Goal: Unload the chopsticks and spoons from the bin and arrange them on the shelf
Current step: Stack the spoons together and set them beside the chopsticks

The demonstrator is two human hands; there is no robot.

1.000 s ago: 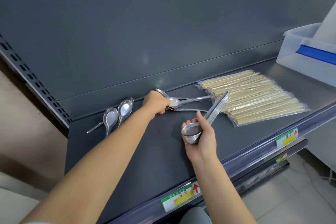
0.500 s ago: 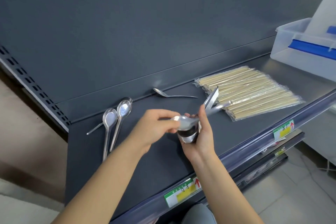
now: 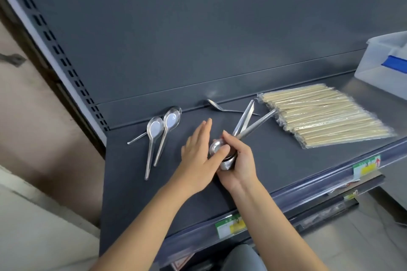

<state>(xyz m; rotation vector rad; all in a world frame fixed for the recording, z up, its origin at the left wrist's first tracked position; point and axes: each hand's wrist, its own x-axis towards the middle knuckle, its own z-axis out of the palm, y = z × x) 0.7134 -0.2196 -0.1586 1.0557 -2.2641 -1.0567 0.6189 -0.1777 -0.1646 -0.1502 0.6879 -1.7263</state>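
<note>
1. Lower centre of the frame: the right hand [image 3: 239,160] closes its grip round a stack of nested steel spoons [image 3: 226,157], their handles fanning toward the upper right above the dark grey metal shelf [image 3: 286,160]. The left hand [image 3: 198,149] has a wide grip, with straight fingers and the thumb against the top bowl.
2. Left of centre: two long-handled steel spoons [image 3: 163,130] lie side by side, with a third partly hidden behind them.
3. Right of centre: clear-wrapped packs of pale wooden chopsticks [image 3: 319,114] lie on the shelf, and a small steel spoon [image 3: 220,106] sits by the rear edge.
4. The chopsticks look done; the held spoons are left to lay out. The translucent plastic bin [image 3: 385,66] is cut off at the upper right, so its contents are hidden.
</note>
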